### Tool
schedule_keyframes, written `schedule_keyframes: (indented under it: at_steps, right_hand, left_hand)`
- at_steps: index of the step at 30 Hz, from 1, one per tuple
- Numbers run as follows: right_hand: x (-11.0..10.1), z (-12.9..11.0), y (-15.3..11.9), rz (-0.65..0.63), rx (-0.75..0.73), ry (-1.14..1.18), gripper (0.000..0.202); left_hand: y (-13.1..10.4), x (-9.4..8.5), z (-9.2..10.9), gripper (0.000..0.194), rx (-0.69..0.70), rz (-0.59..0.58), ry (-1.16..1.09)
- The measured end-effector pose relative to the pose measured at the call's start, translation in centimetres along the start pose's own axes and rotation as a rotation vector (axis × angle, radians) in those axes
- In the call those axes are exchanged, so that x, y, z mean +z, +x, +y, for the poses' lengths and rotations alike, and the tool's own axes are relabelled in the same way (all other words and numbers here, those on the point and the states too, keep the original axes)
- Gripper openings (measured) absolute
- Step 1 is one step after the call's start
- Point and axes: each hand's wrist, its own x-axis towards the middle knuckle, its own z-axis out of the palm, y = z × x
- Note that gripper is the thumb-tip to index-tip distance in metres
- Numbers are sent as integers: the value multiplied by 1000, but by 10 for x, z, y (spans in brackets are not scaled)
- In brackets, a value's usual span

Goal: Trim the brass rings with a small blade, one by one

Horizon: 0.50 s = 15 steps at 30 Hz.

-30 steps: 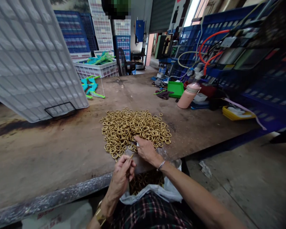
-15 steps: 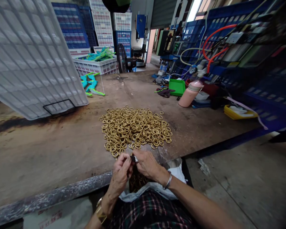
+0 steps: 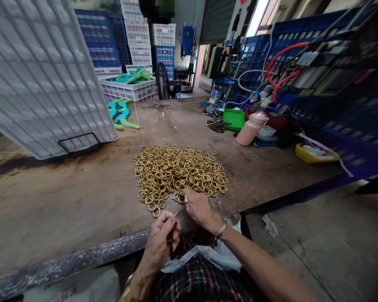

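A wide heap of gold-coloured rings (image 3: 179,170) lies on the brown table (image 3: 113,201). My left hand (image 3: 162,235), just in front of the heap at the table's edge, pinches a gold ring seen nearly edge-on. My right hand (image 3: 198,207) is at the near side of the heap, its fingers closed on a small tool with a dark tip and a white part. That tip is beside the nearest rings. More rings (image 3: 197,240) lie below in an open pale sack (image 3: 228,247) on my lap.
A grey ribbed crate (image 3: 50,84) stands on the left, with turquoise and green toy bows (image 3: 122,113) behind it. On the right are a green tray (image 3: 234,119), a pink bottle (image 3: 250,129) and a yellow tray (image 3: 315,153). Blue crates and machinery stand beyond.
My hands have moved apart. The right one went forward to the rings with the small tool; the left one came slightly back, a gold ring now showing in its fingers.
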Motion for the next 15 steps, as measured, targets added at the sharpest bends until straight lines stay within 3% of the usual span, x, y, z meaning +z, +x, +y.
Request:
schedule_keyframes:
  at_steps: [6, 10, 15]
  right_hand:
    - [-5, 2, 15, 71, -44, -61, 41]
    - [-3, 1, 23, 41, -21, -85, 33]
    - [0, 8, 27, 107, -17, 40, 31]
  left_hand:
    - [6, -2, -1, 25, -51, 50, -134]
    - [6, -6, 1, 20, -111, 55, -229]
    - [12, -12, 2, 26, -161, 104, -365]
